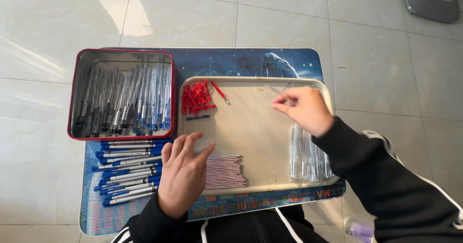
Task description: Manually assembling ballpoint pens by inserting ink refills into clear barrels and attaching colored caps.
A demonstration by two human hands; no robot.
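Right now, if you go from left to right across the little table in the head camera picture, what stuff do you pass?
Red tin of pens → blue-capped pens → left hand → red caps → red-striped refills → right hand holding a clear tube → clear pen tubes.

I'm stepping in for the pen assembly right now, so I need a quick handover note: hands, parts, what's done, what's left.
Left hand: flat on the beige tray, holding nothing, beside the refills.
Right hand: pinching a clear pen barrel above the tray.
Parts: red caps at the tray's top left, clear barrels along its right side.
Done: finished blue pens stacked left of the tray, more pens in the red tin.
Left: many refills, caps and barrels unassembled.
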